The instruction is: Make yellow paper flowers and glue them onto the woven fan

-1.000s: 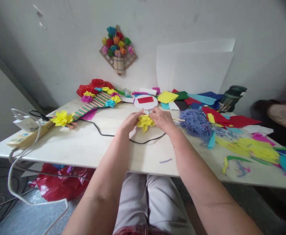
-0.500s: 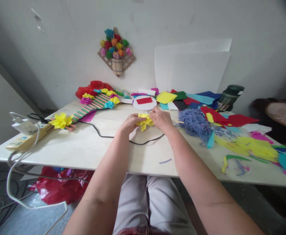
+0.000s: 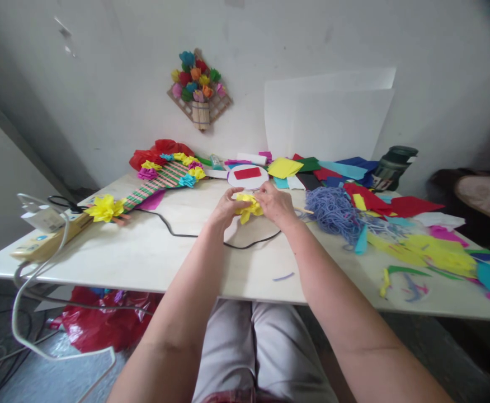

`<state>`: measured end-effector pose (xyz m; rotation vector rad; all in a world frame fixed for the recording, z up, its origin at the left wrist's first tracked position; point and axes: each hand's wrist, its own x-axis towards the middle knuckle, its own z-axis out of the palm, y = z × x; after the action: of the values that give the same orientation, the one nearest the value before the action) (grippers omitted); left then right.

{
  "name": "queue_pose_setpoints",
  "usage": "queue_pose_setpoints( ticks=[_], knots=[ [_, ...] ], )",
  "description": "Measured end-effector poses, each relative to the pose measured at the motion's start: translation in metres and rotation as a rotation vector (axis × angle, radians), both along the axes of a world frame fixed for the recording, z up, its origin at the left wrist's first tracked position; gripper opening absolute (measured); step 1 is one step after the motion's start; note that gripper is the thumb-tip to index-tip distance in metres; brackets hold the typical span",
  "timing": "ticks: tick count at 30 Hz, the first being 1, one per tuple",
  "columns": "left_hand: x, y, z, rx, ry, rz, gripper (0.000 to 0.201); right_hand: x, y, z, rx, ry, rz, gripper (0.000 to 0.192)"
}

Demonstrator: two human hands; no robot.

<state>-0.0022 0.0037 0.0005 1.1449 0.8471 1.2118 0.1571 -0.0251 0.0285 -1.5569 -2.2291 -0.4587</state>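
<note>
Over the middle of the table, a yellow paper flower (image 3: pixel 249 210) sits between my two hands. My left hand (image 3: pixel 227 208) pinches its left side with thumb and fingers. On the right side, my right hand (image 3: pixel 273 202) is closed on the flower, and a thin pale stick (image 3: pixel 306 210) shows beyond that hand. Just behind them lies a white oval card (image 3: pixel 247 182) with a red paper rectangle (image 3: pixel 247 173) on it. A black cable (image 3: pixel 249 245) runs across the table below my hands.
A woven, flower-trimmed fan shape (image 3: pixel 161 179) and a power strip (image 3: pixel 52 238) lie on the left. To the right are a blue yarn heap (image 3: pixel 333 215), yellow paper scraps (image 3: pixel 433 252) and a dark bottle (image 3: pixel 394 168). A red plastic bag (image 3: pixel 102 322) rests below the table.
My left fingers have lifted and spread slightly at the flower's left side, and its petals have shifted a little. My right hand stays almost in place.
</note>
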Motion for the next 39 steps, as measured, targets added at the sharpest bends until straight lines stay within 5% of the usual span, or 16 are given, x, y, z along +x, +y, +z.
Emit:
queue_pose_setpoints(
  ticks=[21,39],
  knots=[
    [-0.002,0.002,0.001,0.244,-0.006,-0.069,0.054,0.006,0.01,-0.007,0.094,0.293,0.157,0.028],
    [-0.009,0.004,0.008,0.055,-0.122,-0.109,0.032,0.01,0.017,-0.011,0.104,0.456,0.314,0.023]
  ],
)
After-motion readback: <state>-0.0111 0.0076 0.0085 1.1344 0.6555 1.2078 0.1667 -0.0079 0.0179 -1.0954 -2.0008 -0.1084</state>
